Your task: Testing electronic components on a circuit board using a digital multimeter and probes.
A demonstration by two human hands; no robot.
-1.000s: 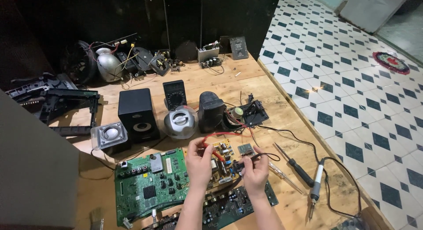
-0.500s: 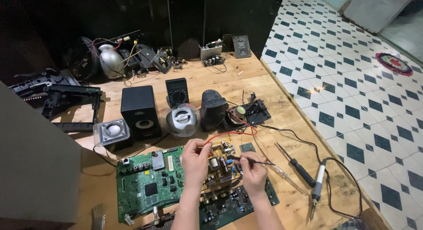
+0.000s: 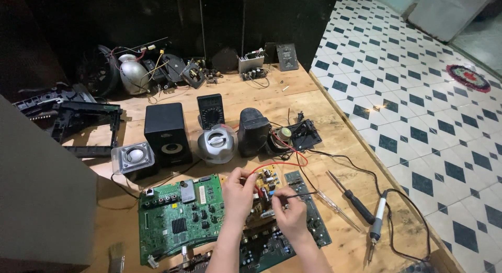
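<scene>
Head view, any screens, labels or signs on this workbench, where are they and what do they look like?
Multimeter: propped upright behind the round silver speaker; black, small grey display above a dial; digits unreadable.
Green board: left of the hands; a small white rectangular sticker.
No packages or signs visible.

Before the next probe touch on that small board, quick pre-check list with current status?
1. Left hand holds the red probe lead: ok.
2. Right hand holds the black probe, tip toward the small brown board: ok.
3. Probe tips on the right solder points: cannot tell, too small.
4. Meter dial setting: cannot tell, display unreadable.
5. Soldering iron lies apart from both hands, right of the boards: ok.
6. Green board flat on the table, beside the work: ok.
</scene>
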